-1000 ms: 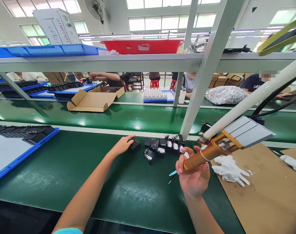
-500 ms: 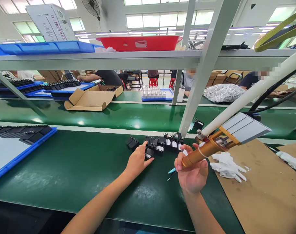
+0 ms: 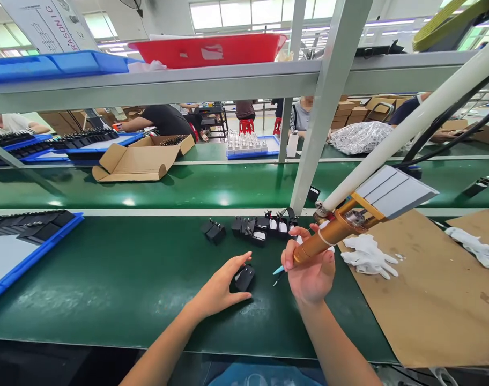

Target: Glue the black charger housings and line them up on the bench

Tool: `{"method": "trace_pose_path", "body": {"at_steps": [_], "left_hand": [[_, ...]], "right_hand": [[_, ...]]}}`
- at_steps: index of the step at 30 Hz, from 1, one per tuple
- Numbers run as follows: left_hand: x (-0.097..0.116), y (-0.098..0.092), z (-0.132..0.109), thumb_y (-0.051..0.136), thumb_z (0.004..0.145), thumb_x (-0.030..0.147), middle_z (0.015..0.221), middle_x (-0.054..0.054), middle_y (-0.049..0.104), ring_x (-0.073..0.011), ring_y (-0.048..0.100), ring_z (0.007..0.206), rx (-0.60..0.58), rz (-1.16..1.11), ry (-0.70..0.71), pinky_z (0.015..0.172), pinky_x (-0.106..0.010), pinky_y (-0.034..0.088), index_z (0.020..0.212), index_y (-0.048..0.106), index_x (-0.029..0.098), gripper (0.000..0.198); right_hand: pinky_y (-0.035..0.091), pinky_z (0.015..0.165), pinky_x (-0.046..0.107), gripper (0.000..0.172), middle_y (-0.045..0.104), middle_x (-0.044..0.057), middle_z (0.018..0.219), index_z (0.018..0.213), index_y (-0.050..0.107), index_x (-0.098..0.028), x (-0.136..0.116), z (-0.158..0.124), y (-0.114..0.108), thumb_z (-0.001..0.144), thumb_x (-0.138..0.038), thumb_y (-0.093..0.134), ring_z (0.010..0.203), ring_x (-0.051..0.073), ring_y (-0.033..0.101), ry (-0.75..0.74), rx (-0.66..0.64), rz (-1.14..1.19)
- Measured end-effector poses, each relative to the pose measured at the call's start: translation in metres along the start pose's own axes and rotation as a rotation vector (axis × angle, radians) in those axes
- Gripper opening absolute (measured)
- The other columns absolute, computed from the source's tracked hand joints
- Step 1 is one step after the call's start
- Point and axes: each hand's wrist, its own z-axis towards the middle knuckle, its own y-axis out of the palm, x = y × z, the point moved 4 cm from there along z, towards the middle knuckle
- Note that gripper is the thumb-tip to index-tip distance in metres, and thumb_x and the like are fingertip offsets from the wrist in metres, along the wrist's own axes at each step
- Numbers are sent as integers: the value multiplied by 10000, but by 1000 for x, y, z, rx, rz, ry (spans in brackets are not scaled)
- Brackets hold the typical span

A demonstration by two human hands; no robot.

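My left hand (image 3: 222, 287) grips a small black plug adapter (image 3: 244, 277) on the green bench mat, close to my body. My right hand (image 3: 311, 273) is wrapped round the golden barrel of a tool (image 3: 325, 241) that hangs from a white tube (image 3: 413, 126) and carries a grey finned block (image 3: 393, 190). A blue-tipped point (image 3: 277, 269) sticks out below that hand. Behind the hands lies a cluster of black adapters (image 3: 262, 228), with a separate pair of adapters (image 3: 213, 231) to its left.
A blue tray (image 3: 39, 249) with black parts sits at the left. Brown cardboard (image 3: 433, 295) with white gloves (image 3: 367, 256) lies at the right. A grey frame post (image 3: 323, 102) rises behind the adapters. An open carton (image 3: 138, 158) and other people are across the conveyor.
My left hand left the far adapters, took one from the cluster and pulled it toward me. My right hand with the tool stayed nearly in place.
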Motion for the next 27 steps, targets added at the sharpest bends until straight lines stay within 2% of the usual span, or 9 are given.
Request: {"method": "trace_pose_path", "body": {"at_steps": [5, 8, 10, 14, 19, 22, 27], "left_hand": [[-20, 7, -8, 619, 836, 320, 1235, -72, 590, -195, 622, 1017, 281, -257, -154, 872, -365, 540, 1324, 463, 276, 514], [-25, 11, -11, 536, 888, 355, 1179, -83, 633, -207, 639, 1009, 377, -266, -202, 835, -345, 554, 1083, 649, 219, 263], [-24, 17, -14, 498, 908, 358, 1200, -79, 635, -219, 612, 1086, 392, -162, -191, 894, -363, 527, 1030, 680, 222, 258], [-19, 33, -16, 653, 800, 360, 1237, -80, 627, -251, 580, 1146, 378, 97, -173, 981, -416, 464, 1229, 563, 228, 457], [-5, 40, -15, 575, 850, 322, 1065, -51, 697, -202, 682, 880, 354, 212, -212, 773, -322, 537, 1223, 509, 215, 394], [11, 37, -16, 588, 831, 321, 909, -10, 706, -167, 673, 711, 359, 217, -195, 647, -266, 523, 1154, 524, 221, 344], [32, 33, -17, 613, 787, 278, 793, 18, 681, -153, 652, 674, 384, 229, -127, 609, -233, 494, 1017, 562, 226, 241]], "right_hand": [[348, 361, 240, 342, 584, 13, 967, 1051, 495, -304, 0, 0, -1, 829, -558, 440, 430, 78, 482, 0, 13, -18], [356, 365, 239, 332, 582, 12, 977, 1048, 502, -305, 0, -1, 0, 833, -551, 442, 434, 76, 489, 3, 0, -14], [357, 368, 238, 326, 582, 10, 983, 1053, 507, -307, 0, -2, 1, 838, -543, 443, 435, 75, 491, 4, -4, -9], [348, 360, 239, 368, 590, 13, 968, 1096, 506, -308, 2, -3, 4, 836, -560, 441, 424, 75, 483, 16, -8, -14], [352, 362, 244, 431, 594, 29, 976, 1140, 510, -287, 5, -5, 12, 825, -578, 460, 422, 74, 478, 40, -34, 16], [357, 365, 241, 424, 597, 34, 982, 1132, 517, -276, 7, -7, 16, 825, -565, 477, 430, 73, 484, 49, -51, 46], [369, 356, 236, 419, 597, 32, 992, 1107, 509, -275, 7, -10, 18, 816, -576, 484, 422, 66, 476, 47, -46, 46]]}}
